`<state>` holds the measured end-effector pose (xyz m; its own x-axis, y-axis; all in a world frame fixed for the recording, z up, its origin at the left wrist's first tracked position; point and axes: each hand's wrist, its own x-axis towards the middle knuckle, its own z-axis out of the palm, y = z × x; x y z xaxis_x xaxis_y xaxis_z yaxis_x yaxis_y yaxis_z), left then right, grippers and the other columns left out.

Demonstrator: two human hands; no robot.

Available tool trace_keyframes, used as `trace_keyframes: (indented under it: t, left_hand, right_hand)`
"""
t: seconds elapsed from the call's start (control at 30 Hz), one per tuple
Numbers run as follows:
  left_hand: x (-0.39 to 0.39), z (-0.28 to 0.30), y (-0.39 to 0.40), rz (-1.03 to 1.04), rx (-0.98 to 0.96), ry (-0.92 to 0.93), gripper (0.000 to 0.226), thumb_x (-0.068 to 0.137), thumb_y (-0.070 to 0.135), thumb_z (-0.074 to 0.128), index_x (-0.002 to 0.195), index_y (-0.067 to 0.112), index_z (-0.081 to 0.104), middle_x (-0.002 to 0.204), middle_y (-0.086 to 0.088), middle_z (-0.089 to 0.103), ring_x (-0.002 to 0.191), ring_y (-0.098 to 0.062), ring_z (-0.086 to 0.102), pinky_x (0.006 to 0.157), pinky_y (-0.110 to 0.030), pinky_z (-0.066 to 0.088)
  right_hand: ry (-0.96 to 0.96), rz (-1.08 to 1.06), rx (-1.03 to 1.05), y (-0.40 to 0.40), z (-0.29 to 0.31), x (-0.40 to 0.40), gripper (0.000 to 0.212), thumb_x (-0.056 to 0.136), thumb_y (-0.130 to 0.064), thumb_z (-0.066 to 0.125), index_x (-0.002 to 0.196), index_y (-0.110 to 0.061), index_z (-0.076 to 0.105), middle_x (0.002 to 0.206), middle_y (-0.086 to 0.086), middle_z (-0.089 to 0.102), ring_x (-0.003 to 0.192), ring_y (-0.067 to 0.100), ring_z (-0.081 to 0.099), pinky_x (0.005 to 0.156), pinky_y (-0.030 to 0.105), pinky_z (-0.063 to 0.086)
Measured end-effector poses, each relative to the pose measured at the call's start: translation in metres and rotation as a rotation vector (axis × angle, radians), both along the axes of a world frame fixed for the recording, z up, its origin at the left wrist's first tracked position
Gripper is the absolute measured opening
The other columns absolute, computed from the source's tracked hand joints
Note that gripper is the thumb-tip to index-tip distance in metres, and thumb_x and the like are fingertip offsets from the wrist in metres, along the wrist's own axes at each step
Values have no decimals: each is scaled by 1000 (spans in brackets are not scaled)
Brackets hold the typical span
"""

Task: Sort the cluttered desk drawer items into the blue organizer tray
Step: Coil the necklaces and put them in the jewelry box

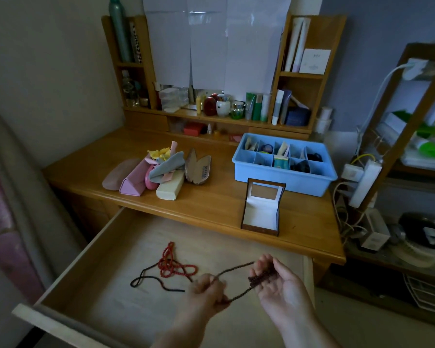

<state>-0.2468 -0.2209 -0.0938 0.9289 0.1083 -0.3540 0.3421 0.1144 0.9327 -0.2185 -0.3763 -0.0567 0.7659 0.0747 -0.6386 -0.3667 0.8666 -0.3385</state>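
Dark bead strand point(236, 268) is stretching between both hands above the open drawer point(126, 292): left hand point(209, 290) is pinching it, right hand point(279, 282) is cradling gathered loops in curled fingers.

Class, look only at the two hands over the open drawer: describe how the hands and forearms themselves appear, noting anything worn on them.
Both the left hand and the right hand are bare. No gloves, rings, watch or bracelet show on the wrists. The forearms are uncovered down to the frame's bottom edge, with no sleeve in view.
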Motion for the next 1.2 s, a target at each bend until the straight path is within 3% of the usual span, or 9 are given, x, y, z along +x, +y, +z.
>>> trace_keyframes:
  t: [0.1,0.2,0.33,0.5,0.6,0.73,0.9,1.03,1.2]
  left_hand:
    - [-3,11,5,-471,757,-434,13,79,33,63,70,27,57,67,9,54,62,-4,49,67,-20,43]
    - [5,31,-3,-622,934,-655,11,77,35,63,83,26,62,79,14,61,72,0,52,65,-11,42]
    - [17,46,-7,-452,737,-470,16,74,33,70,87,28,63,65,13,55,59,-1,49,57,-21,43]
    - [19,42,-1,-369,-79,-52,49,74,-1,70,116,20,55,68,5,60,70,-10,62,71,-21,49]
    - [18,34,-1,-299,50,-40,54,77,-5,68,121,24,53,80,2,64,77,-10,64,71,-18,51]
    - [20,35,-12,-388,-10,37,54,80,3,69,122,30,51,115,0,65,102,-15,65,91,-32,53]
    - [34,32,-17,-319,79,12,42,81,2,67,113,24,54,85,-4,74,81,-16,71,80,-28,56]
    - [46,23,-22,-65,-144,105,33,82,-11,59,106,11,52,76,-14,68,73,-25,68,67,-33,58]
    - [85,35,-34,-67,-31,-27,20,86,-6,57,84,11,48,69,-5,70,66,-18,71,55,-25,54]
  right_hand:
    - [-66,145,-207,-1,-4,0,24,93,-19,53,112,-6,60,97,16,73,96,29,68,76,37,49]
    - [-199,502,-525,0,-6,-4,40,84,-34,57,110,-4,63,94,12,73,89,26,68,78,34,47]
    - [-286,742,-510,-4,5,-5,40,74,-32,67,98,-1,72,86,17,63,79,27,60,73,37,51]
    - [-352,781,-470,-19,9,0,26,74,-4,67,98,4,68,64,11,50,57,19,52,56,28,47]
    - [-349,762,-390,-27,8,4,14,73,5,59,83,-1,66,56,7,40,50,18,46,56,29,41]
    - [-361,791,-255,-26,8,8,13,69,8,60,78,-2,61,54,6,36,46,17,41,51,27,42]
    - [-386,798,-355,-35,2,18,15,77,7,57,89,1,64,56,8,47,53,18,50,60,29,49]
    - [-279,564,-549,-45,-13,30,28,83,8,56,108,-4,58,66,10,61,68,26,66,69,35,54]
    - [-276,418,-587,-50,-5,62,18,86,4,56,98,-9,55,91,15,73,83,27,71,62,30,56]
